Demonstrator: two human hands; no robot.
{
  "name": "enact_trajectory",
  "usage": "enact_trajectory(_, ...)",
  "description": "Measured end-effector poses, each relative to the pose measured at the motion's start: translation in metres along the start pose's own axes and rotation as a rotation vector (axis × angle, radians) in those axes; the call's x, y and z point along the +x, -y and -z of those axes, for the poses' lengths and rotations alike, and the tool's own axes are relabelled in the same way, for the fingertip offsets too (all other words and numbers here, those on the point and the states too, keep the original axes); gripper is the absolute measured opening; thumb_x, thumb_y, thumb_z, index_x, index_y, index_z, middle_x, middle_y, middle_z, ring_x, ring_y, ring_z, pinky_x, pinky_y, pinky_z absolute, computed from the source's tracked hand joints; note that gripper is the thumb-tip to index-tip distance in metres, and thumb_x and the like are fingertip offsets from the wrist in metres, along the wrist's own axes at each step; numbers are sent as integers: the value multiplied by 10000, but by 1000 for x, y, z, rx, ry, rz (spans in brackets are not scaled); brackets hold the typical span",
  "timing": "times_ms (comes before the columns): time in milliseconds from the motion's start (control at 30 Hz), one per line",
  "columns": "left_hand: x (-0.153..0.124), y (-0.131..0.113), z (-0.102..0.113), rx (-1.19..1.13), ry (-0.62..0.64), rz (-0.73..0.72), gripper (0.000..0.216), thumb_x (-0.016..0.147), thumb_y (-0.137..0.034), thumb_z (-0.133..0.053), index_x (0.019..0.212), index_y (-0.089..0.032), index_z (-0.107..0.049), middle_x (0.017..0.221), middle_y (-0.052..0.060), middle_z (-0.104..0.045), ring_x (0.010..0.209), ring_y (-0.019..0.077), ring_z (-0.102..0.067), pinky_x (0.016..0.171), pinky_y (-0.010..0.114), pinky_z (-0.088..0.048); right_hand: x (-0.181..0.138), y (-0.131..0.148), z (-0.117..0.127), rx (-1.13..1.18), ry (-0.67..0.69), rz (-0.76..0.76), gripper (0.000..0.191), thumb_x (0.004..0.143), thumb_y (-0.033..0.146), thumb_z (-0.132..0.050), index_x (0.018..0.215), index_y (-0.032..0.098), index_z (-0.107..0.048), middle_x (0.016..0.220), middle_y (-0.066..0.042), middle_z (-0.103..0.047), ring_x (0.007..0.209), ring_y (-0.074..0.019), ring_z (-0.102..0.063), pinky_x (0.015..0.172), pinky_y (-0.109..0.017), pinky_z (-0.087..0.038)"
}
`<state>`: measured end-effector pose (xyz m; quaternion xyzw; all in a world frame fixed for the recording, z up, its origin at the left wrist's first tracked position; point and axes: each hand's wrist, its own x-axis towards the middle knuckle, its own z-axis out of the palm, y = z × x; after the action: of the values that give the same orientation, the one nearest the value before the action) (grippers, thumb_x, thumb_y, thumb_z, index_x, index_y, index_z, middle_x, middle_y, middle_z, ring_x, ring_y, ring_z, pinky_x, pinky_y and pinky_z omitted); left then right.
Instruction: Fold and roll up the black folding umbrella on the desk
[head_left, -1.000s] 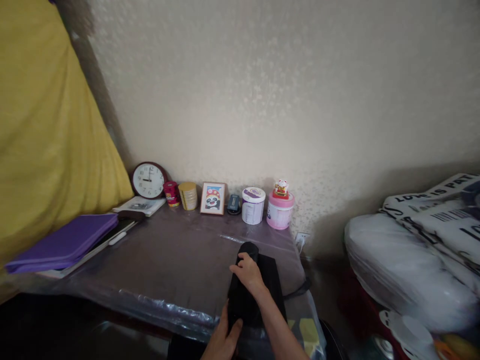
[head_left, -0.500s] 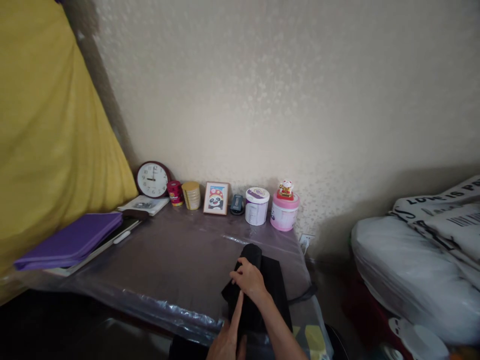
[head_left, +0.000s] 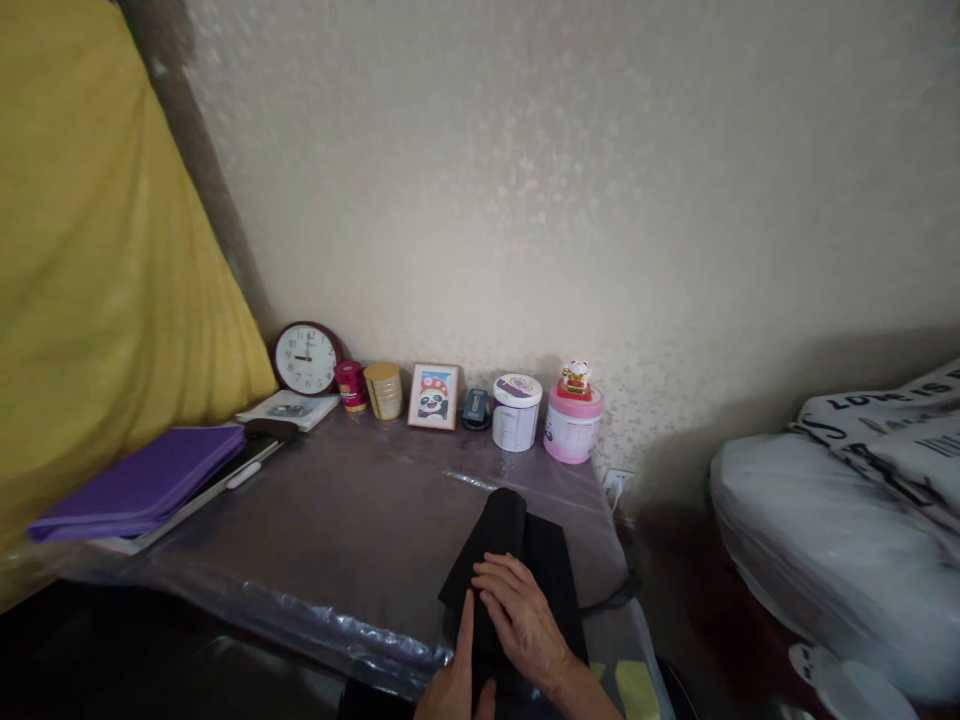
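A black fabric item [head_left: 553, 560] with a rounded, rolled-looking top end lies at the table's front right. Its exact kind is not clear. A dark strap [head_left: 611, 597] sticks out from its right side. Flat across the middle of the fabric rests my right hand [head_left: 521, 615], fingers stretched out and open. My left hand [head_left: 454, 670] comes in from the bottom edge, its index finger straight and pressed on the fabric's left part near my right fingertips. The left thumb is apart from that finger, and the other left fingers are hidden.
Plastic film covers the table [head_left: 337, 520]. Along the wall stand a clock [head_left: 306, 358], a panda picture [head_left: 433, 398], a white tub [head_left: 516, 420] and a pink tub [head_left: 571, 430] with a lucky cat [head_left: 575, 378]. A purple folder [head_left: 142, 480] lies left.
My right hand has slid toward me and flattened, its fingers now lying over the black fabric. The fabric's left flap shows more. My left hand has shifted slightly left and down.
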<state>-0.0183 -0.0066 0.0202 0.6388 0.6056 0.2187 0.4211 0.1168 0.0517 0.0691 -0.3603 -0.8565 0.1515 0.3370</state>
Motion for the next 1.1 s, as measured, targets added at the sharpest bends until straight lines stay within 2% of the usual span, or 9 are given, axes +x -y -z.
enact_trajectory(300,-3,1,0,-183,-56,-47,820,745,-271,-473,1386,-109,11,1224,112,-530,1152,194,-470,963,271,-329,52,-73,-8,-198,-3,-7,287,887,232,-350,992,248,-617,1081,-19,-623,1142,-163,-441,1016,-426,-227)
enact_trajectory(567,-6,-1,-2,-308,-52,-56,790,771,-271,-462,1388,-155,18,1270,85,-487,1202,192,-412,1012,331,-289,80,-108,-8,-287,-35,-248,291,888,264,-342,1035,216,-588,1075,-47,-622,1024,-146,-530,920,-307,-344)
enact_trajectory(667,-8,-5,-1,-300,-59,-31,776,777,-260,-452,1387,-154,17,1300,96,-452,1221,187,-387,1024,331,-273,67,-113,8,-305,-133,-375,302,876,263,-350,1056,150,-565,1072,-92,-611,1014,-165,-538,910,-305,-352)
enact_trajectory(767,-10,-8,0,-318,-51,-62,735,802,-260,-402,1383,-135,30,1353,109,-378,1248,168,-346,1042,316,-242,36,-119,25,-302,-269,-593,291,837,235,-392,1041,125,-569,1051,-106,-616,981,-174,-557,868,-280,-382)
enact_trajectory(867,-12,-10,1,-360,-64,-84,700,822,-295,-373,1381,-151,22,1360,101,-367,1247,160,-344,1039,307,-247,0,-117,35,-302,-282,-723,269,812,236,-401,939,137,-617,915,-102,-662,866,-195,-605,776,-281,-424)
enact_trajectory(933,-15,-13,2,-378,-85,-72,696,823,-343,-379,1381,-181,4,1333,102,-401,1173,180,-442,988,311,-326,-18,-111,36,-279,-255,-745,272,812,263,-397,888,155,-635,861,-88,-676,830,-204,-619,742,-278,-430)
enact_trajectory(1000,-18,-16,4,-400,-35,-20,726,822,-421,-373,1375,-228,57,1241,114,-490,877,185,-623,771,316,-482,-29,-103,34,-230,-238,-765,286,818,294,-386,878,175,-639,862,-72,-681,835,-205,-623,732,-272,-430)
enact_trajectory(1033,-20,-18,5,-422,4,13,753,818,-462,-368,1367,-247,99,1151,111,-553,666,161,-641,607,297,-507,-32,-100,32,-206,-234,-772,295,822,308,-378,883,181,-637,873,-68,-681,845,-207,-622,733,-273,-428)
enact_trajectory(1100,-22,-22,7,-482,74,57,817,801,-525,-371,1349,-252,171,917,66,-631,376,101,-524,372,241,-424,-34,-93,28,-179,-239,-773,312,827,331,-364,894,182,-631,886,-68,-679,859,-214,-621,734,-278,-425)
